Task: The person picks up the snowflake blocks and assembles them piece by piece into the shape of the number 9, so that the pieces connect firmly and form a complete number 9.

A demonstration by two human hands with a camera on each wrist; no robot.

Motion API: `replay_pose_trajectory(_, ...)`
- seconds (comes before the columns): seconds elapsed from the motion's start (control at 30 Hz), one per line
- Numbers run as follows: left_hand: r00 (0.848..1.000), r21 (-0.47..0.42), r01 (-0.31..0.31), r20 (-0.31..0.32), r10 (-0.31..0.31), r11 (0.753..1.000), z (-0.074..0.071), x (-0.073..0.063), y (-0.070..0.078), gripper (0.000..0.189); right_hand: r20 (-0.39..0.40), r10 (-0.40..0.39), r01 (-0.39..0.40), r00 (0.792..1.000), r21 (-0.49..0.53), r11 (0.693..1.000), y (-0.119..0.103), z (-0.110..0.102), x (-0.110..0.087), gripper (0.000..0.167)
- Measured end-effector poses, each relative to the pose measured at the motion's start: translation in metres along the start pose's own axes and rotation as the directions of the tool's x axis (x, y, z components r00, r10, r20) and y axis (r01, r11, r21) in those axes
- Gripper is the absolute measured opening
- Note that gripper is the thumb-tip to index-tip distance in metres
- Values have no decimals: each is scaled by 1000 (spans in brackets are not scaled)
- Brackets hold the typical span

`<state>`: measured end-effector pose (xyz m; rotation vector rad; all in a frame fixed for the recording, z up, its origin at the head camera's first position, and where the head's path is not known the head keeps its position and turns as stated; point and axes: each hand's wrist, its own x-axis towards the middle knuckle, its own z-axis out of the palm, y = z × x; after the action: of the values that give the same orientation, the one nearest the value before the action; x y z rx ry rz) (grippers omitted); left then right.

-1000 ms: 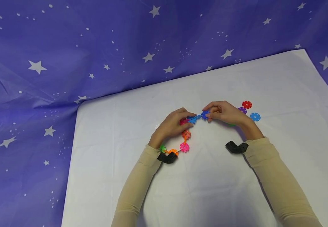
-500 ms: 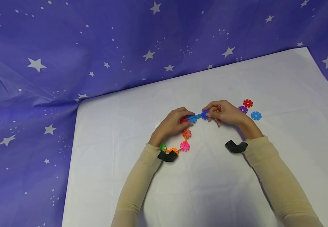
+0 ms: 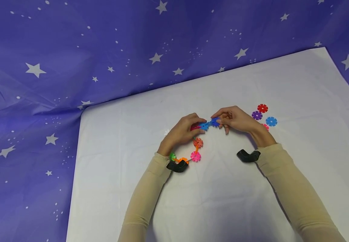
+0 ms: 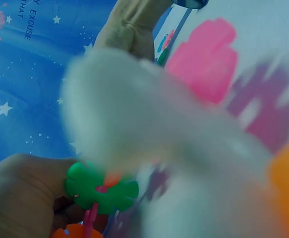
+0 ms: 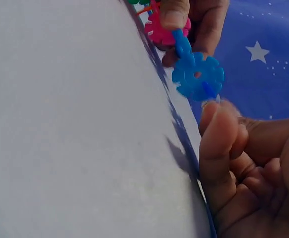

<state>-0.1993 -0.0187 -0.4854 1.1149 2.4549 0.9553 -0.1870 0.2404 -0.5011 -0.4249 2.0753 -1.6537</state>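
My left hand (image 3: pixel 184 132) pinches a chain of notched plastic discs at a light blue piece, beside a pink disc (image 5: pixel 159 30). Another light blue disc (image 5: pixel 198 77) sticks out from its thumb toward the other hand. Between thumb and fingertips, my right hand (image 3: pixel 237 120) holds a dark blue disc (image 3: pixel 215 121), set edge-on against that light blue one. The chain bends down past the left hand through a coral disc (image 3: pixel 198 143), a pink disc (image 3: pixel 195 156), an orange disc (image 3: pixel 184 161) and a green disc (image 3: pixel 172 156). The left hand and wrist hide part of it.
Beyond the right wrist lie a red disc (image 3: pixel 262 108), a purple disc (image 3: pixel 257 115), a light blue disc (image 3: pixel 271 121) and a partly hidden pink one (image 3: pixel 265 127). A whitish blurred shape (image 4: pixel 119 109) fills much of the left wrist view. A starry purple cloth (image 3: pixel 132 40) hangs behind the white table.
Both hands keep their hold, the right one shifting slightly left with the dark blue disc, closer to the left hand. A pink disc has come into sight beside the right wrist.
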Motion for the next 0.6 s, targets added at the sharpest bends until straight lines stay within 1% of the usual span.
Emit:
replay_pose_trajectory(0.1,1000,-8,-5,-8,5,1000,0,-1,-1,34,11,-20,20,1000,4,1000,0,1,3,26)
replay_pose_trajectory(0.2,1000,-9,3,-9,-3,1000,-1,-2,0,34,14,-23,23,1000,1,1000,-1,1,5,26)
replay_pose_trajectory(0.3,1000,10,28,8,-28,1000,-3,-1,2,35,1,5,-5,1000,-18,1000,-2,3,5,26)
replay_pose_trajectory(0.37,998,37,48,32,-49,998,-4,-1,3,36,-17,26,-27,1000,-66,997,-4,4,5,26)
replay_pose_trajectory(0.47,995,84,62,70,-68,995,-11,-3,6,41,-57,36,-47,998,-198,979,-5,5,4,24)
replay_pose_trajectory(0.6,994,96,64,86,-73,993,-30,-12,9,43,-94,10,-41,996,-334,942,-4,6,1,23)
